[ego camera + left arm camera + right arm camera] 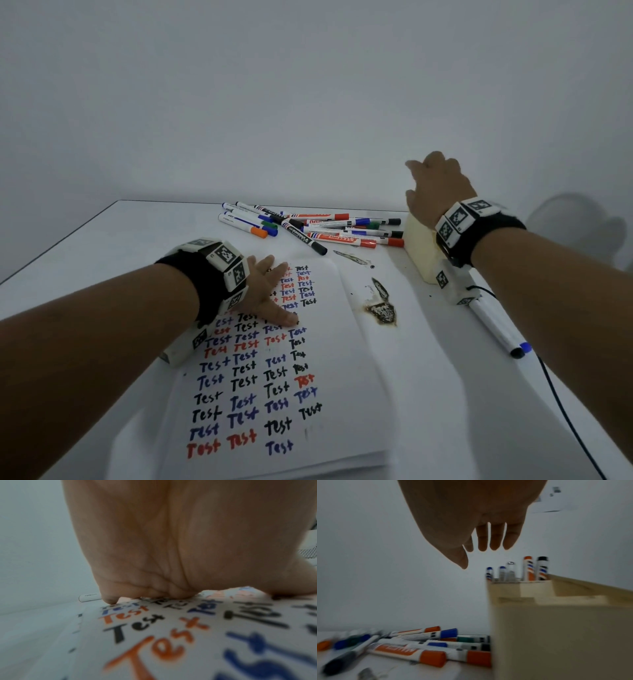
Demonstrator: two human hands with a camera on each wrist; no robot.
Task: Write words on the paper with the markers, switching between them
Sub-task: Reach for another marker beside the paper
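A: What carries it all?

B: A white tabletop (102,260) with a dark edge. At its centre a stack of paper (342,428) covered in "Test" in black, blue and red.

A: And at twelve o'clock?

B: A loose heap of markers (308,226), lying crossed and touching. At two o'clock a cream holder (419,250) stands, more markers upright in it.

A: Anything at three?

B: One white marker (496,325) lying beside a black cable (561,411). Brown scorched-looking patches (382,310) mark the surface between paper and holder.
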